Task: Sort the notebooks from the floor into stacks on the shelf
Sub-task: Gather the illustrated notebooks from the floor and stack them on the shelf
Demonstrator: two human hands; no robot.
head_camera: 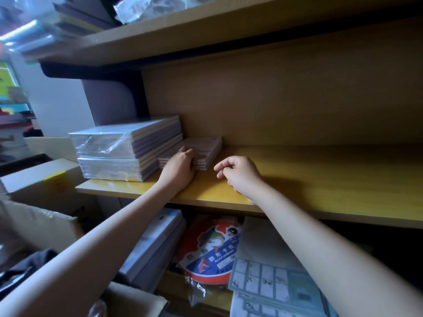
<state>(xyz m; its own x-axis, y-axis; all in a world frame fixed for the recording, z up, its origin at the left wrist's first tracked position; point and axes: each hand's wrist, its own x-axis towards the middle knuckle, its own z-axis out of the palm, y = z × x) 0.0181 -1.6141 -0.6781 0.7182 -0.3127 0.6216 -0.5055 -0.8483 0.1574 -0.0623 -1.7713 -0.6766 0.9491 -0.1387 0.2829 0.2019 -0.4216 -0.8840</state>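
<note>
A low stack of several thin pale notebooks (207, 147) lies on the wooden shelf (320, 175), close to the back panel. To its left stands a taller stack of plastic-wrapped notebooks (121, 149). My left hand (180, 167) is at the low stack's front left corner, fingers curled round its edge. My right hand (240, 171) hovers just right of that stack, fingers loosely curled, holding nothing.
The shelf stretches bare to the right of my right hand. An upper shelf (206, 26) carries wrapped goods. Below are paper packs (158, 243), a round cardboard pack (212, 250) and blue sheets (274, 282). Cardboard boxes (41, 179) stand at the left.
</note>
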